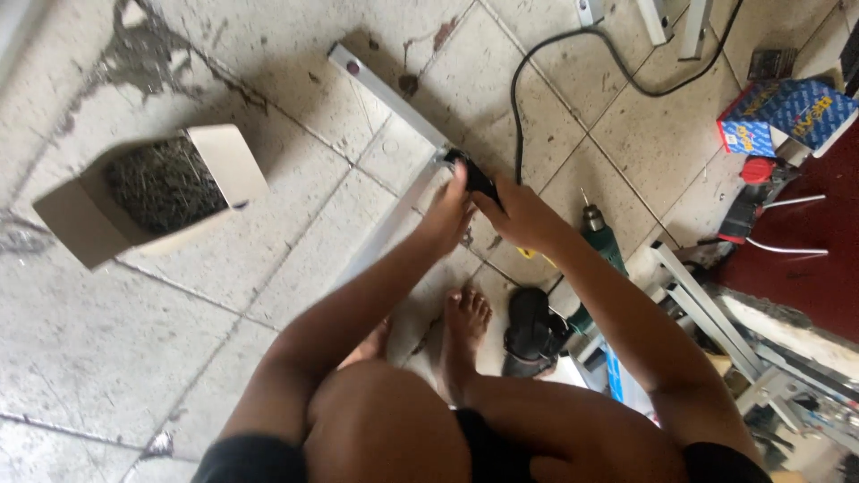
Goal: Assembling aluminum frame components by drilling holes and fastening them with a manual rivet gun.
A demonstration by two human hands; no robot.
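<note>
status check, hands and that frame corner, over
Both hands at frame corner. Right hand grips black tool; left hand steadies it. Black cord close by.

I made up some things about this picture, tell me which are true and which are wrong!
1. Both hands meet at the corner of the metal frame. True: the left hand and right hand are together there.
2. The right hand holds a black tool. True.
3. The cardboard box is full of apples. False: it holds a pile of small dark metal pieces, likely screws.
4. The green drill is in the left hand. False: it lies on the tiled floor beside the right arm.
5. The person wears boots. False: the foot is bare.
</note>
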